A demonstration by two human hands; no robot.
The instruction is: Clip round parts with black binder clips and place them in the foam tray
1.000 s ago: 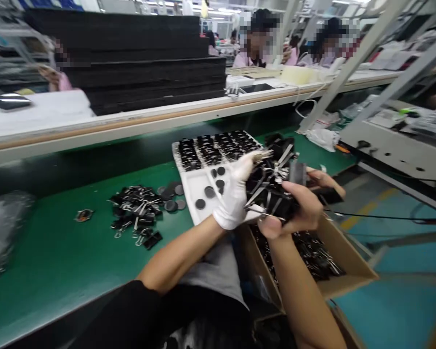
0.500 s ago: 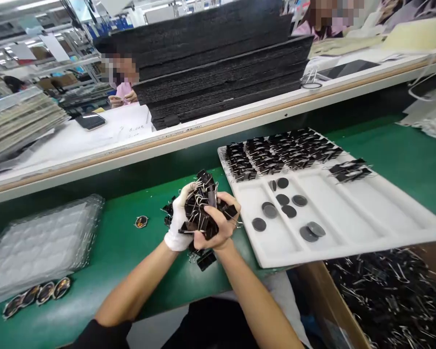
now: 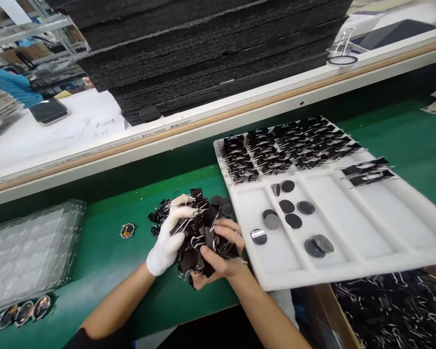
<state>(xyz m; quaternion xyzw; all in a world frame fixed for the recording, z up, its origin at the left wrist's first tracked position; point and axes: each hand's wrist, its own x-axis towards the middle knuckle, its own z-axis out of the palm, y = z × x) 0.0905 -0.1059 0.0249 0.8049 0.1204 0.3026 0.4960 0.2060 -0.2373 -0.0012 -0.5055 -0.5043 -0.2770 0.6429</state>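
Note:
A large clump of black binder clips (image 3: 198, 232) with silver wire handles is squeezed between my two hands above the green table. My left hand (image 3: 170, 237), in a white glove, presses its curled fingers against the clump's left side. My bare right hand (image 3: 223, 252) wraps the right side and underside. More black clips (image 3: 160, 212) lie on the table behind the glove, and dark round discs (image 3: 223, 206) show behind the clump. To the right, a white foam tray (image 3: 256, 264) bears rows of clips (image 3: 287, 145) at its back and several round discs (image 3: 293, 221) in its compartments.
A cardboard box of loose clips (image 3: 396, 310) sits below the tray at the lower right. Clear plastic trays (image 3: 29, 257) and small round pieces (image 3: 24, 312) lie at left, one piece (image 3: 127, 230) apart. Behind the ledge (image 3: 189, 127) stands stacked black foam (image 3: 210, 53).
The view has moved closer and lower. My hands and the clump have come nearer to my body, and the dark discs behind the clump now show.

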